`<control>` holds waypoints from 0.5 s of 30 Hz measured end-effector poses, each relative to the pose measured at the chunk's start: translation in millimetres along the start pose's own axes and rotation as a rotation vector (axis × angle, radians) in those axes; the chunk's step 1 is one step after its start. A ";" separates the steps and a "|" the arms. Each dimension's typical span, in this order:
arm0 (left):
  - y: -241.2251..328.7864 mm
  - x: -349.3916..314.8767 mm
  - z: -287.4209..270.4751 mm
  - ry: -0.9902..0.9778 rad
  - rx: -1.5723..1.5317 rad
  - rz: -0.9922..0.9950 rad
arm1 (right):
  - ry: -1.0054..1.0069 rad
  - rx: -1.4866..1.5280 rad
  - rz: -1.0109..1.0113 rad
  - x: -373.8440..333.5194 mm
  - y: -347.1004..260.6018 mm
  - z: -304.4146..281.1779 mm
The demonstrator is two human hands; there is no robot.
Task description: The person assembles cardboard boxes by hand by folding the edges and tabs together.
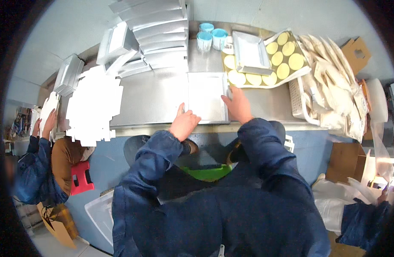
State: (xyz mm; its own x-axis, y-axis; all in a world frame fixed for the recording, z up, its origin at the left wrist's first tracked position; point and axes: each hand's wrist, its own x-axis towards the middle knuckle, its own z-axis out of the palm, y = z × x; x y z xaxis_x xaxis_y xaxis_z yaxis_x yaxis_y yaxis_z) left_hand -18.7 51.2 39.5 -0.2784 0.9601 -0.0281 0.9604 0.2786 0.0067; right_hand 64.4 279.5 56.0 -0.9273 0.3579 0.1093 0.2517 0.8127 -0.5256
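Observation:
A shallow white open box (207, 97) lies on the metal worktop right in front of me, its walls low and greyish. My left hand (185, 124) is at its near left corner, with fingers about the left wall and some reaching over the inside. Along the right wall rests my right hand (239, 106), the thumb on the wall's top and the fingers on its outer side. Behind the box, to the right, a similar silver-grey box (251, 53) sits on a sheet of round pale yellow stickers (286, 53).
Tall stacks of grey boxes (160, 36) stand at the back left, beside a pile of flat white cut-outs (94, 105). Three blue cups (204, 41) stand at the back. A white basket (296, 100) of beige packets is at the right. Other people work at both sides.

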 end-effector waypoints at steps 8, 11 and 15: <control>4.3 16.7 -37.5 -0.097 -0.304 -0.167 | 0.047 -0.174 0.290 44.7 21.7 57.1; -25.0 38.7 -35.1 0.319 -0.574 -0.377 | 0.057 -0.175 0.228 41.1 17.2 56.5; -73.4 76.4 -19.6 0.426 -0.391 -0.506 | 0.094 -0.193 0.228 41.8 8.2 52.9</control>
State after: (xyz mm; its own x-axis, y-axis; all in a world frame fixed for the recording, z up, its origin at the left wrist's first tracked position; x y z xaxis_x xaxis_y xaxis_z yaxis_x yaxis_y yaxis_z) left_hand -110.7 104.6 56.4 -0.7402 0.6179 0.2651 0.6617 0.5993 0.4505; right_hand 13.0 276.8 11.7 -0.8138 0.5742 0.0892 0.5061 0.7759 -0.3766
